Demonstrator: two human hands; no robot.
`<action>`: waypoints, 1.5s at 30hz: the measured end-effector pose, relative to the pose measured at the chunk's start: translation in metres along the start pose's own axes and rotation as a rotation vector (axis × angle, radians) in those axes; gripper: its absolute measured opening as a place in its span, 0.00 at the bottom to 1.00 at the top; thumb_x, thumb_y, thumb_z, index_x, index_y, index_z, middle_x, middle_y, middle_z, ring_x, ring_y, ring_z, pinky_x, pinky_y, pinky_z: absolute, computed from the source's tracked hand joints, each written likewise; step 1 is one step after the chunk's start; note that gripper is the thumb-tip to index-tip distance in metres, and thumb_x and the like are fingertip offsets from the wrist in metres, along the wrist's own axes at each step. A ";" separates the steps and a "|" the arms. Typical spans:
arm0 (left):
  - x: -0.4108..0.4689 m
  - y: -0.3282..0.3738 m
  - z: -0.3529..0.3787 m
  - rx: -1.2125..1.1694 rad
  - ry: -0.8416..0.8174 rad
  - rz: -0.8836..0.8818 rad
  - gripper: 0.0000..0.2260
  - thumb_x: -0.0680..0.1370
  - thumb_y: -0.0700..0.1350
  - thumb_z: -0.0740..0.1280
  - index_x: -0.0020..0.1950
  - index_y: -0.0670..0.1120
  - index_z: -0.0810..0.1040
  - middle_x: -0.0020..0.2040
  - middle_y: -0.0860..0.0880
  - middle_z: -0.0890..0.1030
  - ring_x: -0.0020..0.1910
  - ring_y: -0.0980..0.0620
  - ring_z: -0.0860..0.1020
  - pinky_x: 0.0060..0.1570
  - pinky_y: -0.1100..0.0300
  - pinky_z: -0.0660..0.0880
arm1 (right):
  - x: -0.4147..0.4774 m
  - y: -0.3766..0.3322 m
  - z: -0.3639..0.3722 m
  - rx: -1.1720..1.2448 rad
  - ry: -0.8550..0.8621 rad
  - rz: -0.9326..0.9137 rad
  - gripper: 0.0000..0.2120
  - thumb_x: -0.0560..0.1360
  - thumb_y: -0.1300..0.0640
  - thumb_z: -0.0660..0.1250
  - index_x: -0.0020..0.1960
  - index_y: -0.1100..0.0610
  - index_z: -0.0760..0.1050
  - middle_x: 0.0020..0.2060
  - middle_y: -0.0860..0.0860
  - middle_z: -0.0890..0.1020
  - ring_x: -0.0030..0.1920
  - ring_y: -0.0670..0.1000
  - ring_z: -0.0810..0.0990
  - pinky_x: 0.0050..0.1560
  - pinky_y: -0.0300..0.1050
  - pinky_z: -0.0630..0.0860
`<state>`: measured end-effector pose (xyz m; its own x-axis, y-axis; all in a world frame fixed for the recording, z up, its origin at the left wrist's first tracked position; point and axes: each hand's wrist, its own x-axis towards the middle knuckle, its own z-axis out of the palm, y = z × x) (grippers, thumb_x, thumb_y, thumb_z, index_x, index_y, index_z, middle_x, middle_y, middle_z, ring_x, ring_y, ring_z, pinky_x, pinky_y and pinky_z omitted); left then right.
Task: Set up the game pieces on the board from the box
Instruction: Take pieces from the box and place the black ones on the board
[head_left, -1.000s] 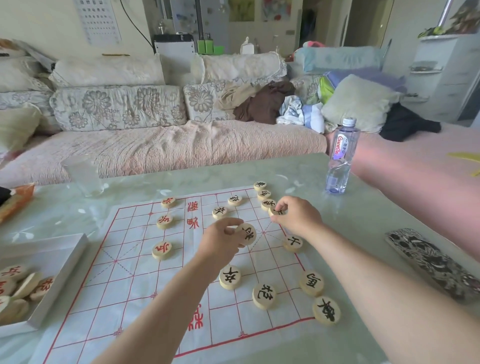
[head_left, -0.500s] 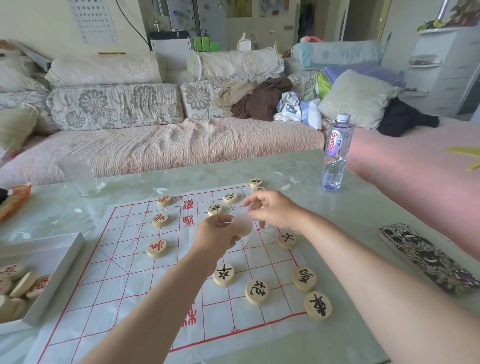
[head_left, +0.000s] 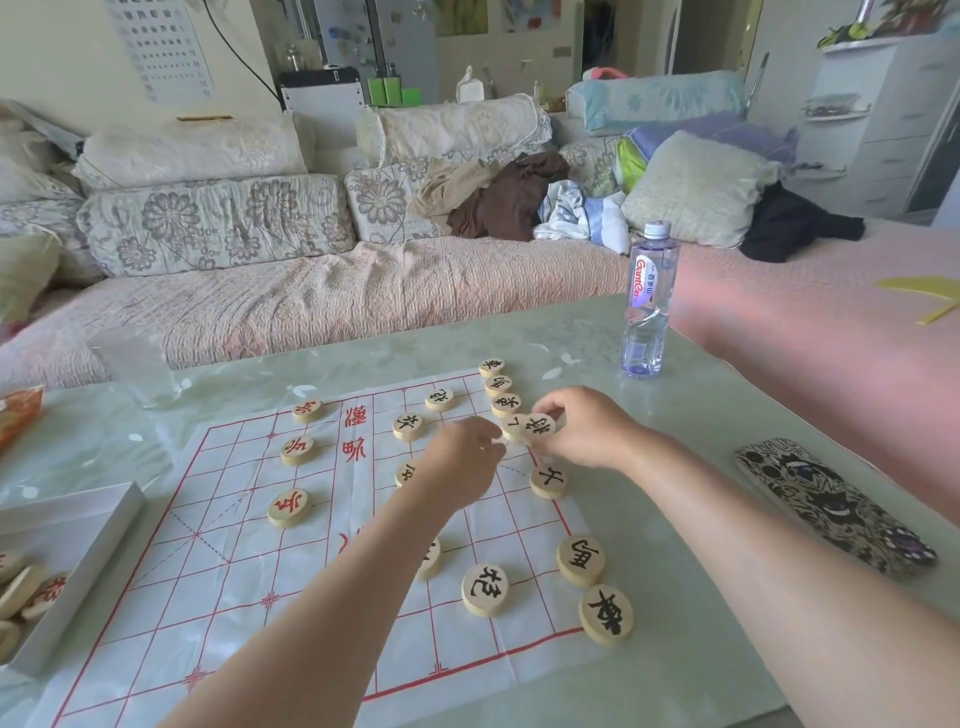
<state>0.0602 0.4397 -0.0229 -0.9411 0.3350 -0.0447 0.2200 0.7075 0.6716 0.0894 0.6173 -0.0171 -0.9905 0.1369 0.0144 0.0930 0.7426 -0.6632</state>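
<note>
1. Sofa (head_left: 311, 312): pink quilted cover, floral cushions and heaped clothes, behind the tabletop.
2. Tabletop (head_left: 727, 395): pale green and glossy; it carries all the items below.
3. Board (head_left: 234, 571): white sheet with a red grid, lying flat at the centre of the tabletop.
4. Box (head_left: 104, 561): white and open, at the left edge beside the board. Boxed pieces (head_left: 26, 587) lie loose inside.
5. Patterned case (head_left: 831, 504): flat, to the right of the board and well apart from it.
6. Water bottle (head_left: 647, 301): upright at the far right of the tabletop.
7. Glass (head_left: 137, 369): clear, at the far left.
8. Right hand (head_left: 582, 431): over the board's far right edge. It pinches the held piece (head_left: 539, 426) between thumb and fingers, with the black character tilted toward the camera.
9. Left hand (head_left: 462, 457): over the board, just left of the right hand, fingers curled. The view does not show whether it grips anything.
10. Black-marked pieces (head_left: 485, 590): round wooden discs. Most stand along the board's right edge, with several further in, two of them partly hidden by the left arm.
11. Red-marked pieces (head_left: 289, 507): three discs in a line on the board's left half.
</note>
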 end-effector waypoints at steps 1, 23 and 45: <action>0.003 -0.004 0.004 0.164 -0.022 0.051 0.11 0.78 0.47 0.64 0.60 0.51 0.77 0.56 0.50 0.77 0.54 0.49 0.74 0.46 0.58 0.71 | 0.001 0.007 -0.001 -0.039 0.003 0.022 0.17 0.67 0.52 0.78 0.54 0.47 0.78 0.49 0.44 0.80 0.50 0.47 0.79 0.48 0.40 0.74; -0.005 -0.038 0.004 0.386 0.074 0.217 0.17 0.78 0.53 0.63 0.66 0.54 0.72 0.59 0.52 0.74 0.62 0.51 0.68 0.53 0.53 0.73 | 0.009 -0.025 0.019 -0.276 -0.006 -0.034 0.06 0.77 0.48 0.64 0.46 0.47 0.80 0.47 0.44 0.80 0.48 0.49 0.78 0.44 0.43 0.72; -0.146 -0.257 -0.223 0.322 0.447 -0.214 0.10 0.75 0.49 0.63 0.55 0.53 0.79 0.50 0.50 0.78 0.54 0.46 0.76 0.50 0.53 0.74 | -0.027 -0.289 0.232 -0.073 -0.326 -0.416 0.05 0.77 0.52 0.67 0.51 0.49 0.81 0.42 0.42 0.79 0.46 0.47 0.79 0.47 0.39 0.73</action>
<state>0.0837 0.0702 -0.0244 -0.9746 -0.0818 0.2086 0.0139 0.9071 0.4208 0.0657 0.2467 0.0010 -0.9243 -0.3808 0.0240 -0.3188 0.7361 -0.5970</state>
